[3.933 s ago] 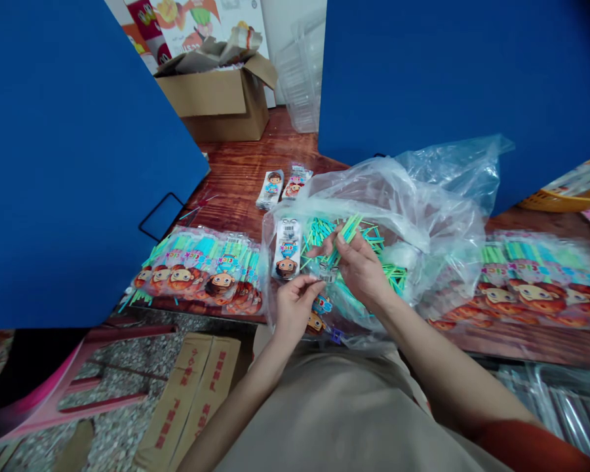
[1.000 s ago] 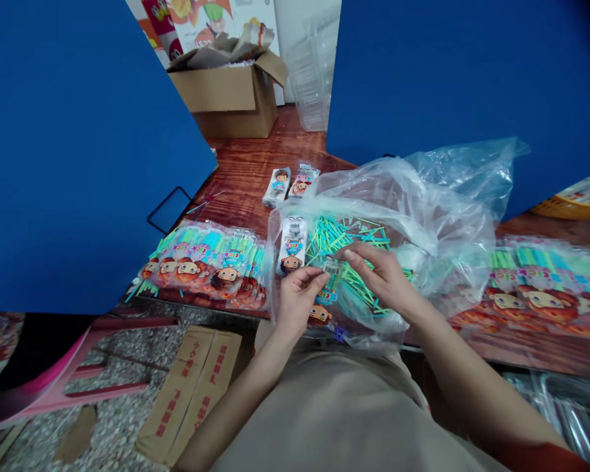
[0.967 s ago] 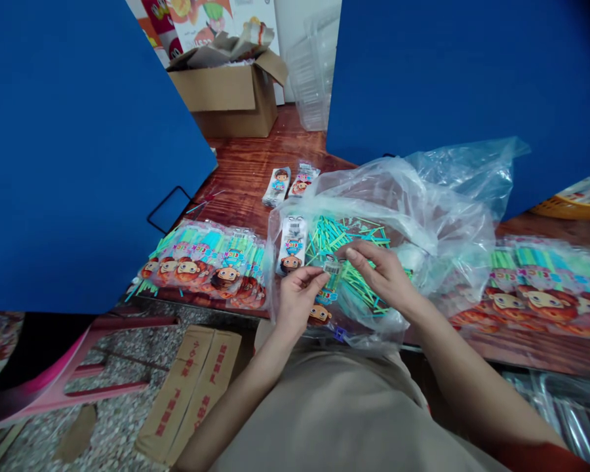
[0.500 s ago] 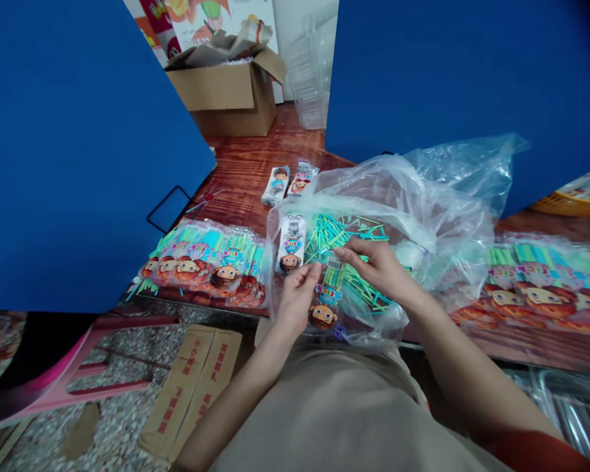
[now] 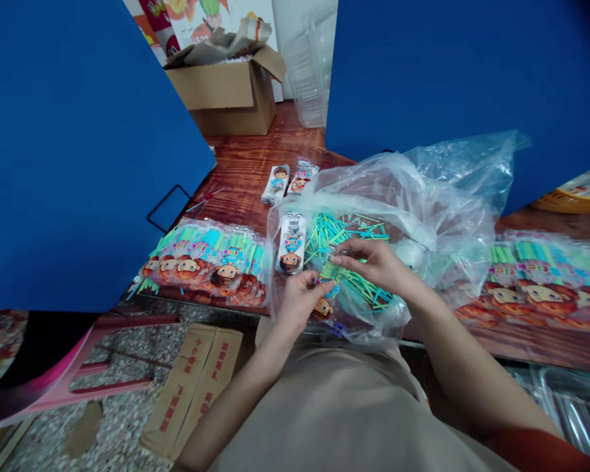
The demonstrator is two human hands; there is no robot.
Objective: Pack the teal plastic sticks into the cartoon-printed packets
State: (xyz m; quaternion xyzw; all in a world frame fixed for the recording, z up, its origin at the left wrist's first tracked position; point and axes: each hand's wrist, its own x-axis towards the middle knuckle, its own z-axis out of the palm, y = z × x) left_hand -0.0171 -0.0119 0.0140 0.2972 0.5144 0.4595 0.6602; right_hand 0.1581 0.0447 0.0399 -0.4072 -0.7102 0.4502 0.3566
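A small clear packet printed with a cartoon face, with green sticks showing inside, is held between both hands. My left hand pinches its left side near the middle. The fingers of my right hand close on its upper end. Under and behind the hands, loose green and blue sticks lie in an opened clear plastic bag. Beside my left hand is a stack of flat printed sachets. Two more small stacks of sachets lie farther back on the wooden table.
Filled packets lie in an overlapping row at left, and more filled packets at right. Blue panels rise on both sides. An open cardboard box stands at the back. A pink stool and flattened carton are below.
My left hand has shifted slightly down and right along the packet, covering more of its print. My right hand has closed on the packet's top end.
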